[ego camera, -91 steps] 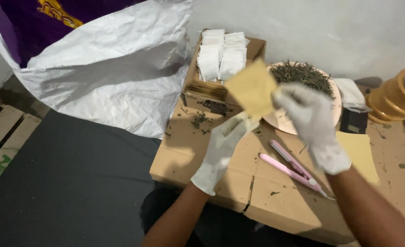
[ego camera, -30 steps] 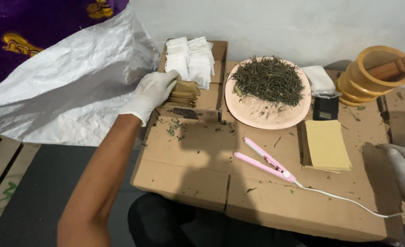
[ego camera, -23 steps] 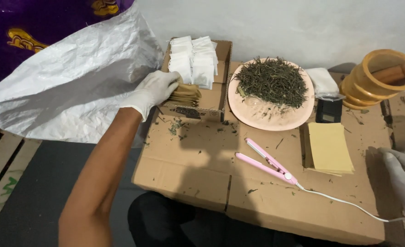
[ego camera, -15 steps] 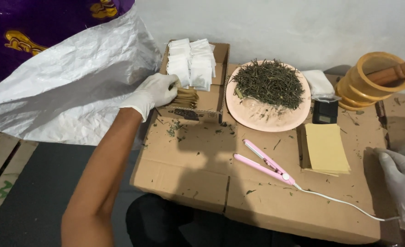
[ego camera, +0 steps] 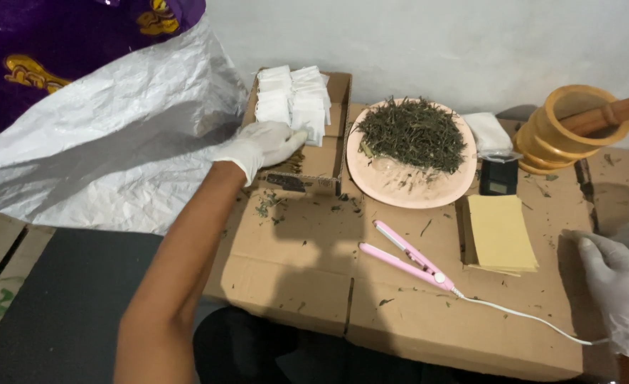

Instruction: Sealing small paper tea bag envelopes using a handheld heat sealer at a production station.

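One view covers this station, the head camera looking down on a flattened brown cardboard work surface [ego camera: 307, 284].

Your left hand [ego camera: 264, 144], in a white glove, lies over the front part of the small open cardboard box [ego camera: 321, 160], fingers loosely extended and flat, gripping nothing visible. Half a second ago those fingers were curled around the stack of tan sachets in that box; the stack is now hidden under your palm, so the hand has let go, and the sachet you held up three seconds ago has joined it. White filter bags [ego camera: 293, 99] stand upright in the rear of the same box.

Your right hand [ego camera: 616, 291], also gloved, rests open and relaxed at the right edge, empty, as it did a second ago. It sits just beside the white cord of the pink mini heat sealer [ego camera: 403, 256] and near the stack of flat yellow-tan paper sachets [ego camera: 500, 231]. The pink round plate of dried green leaves [ego camera: 410, 139] is untouched.
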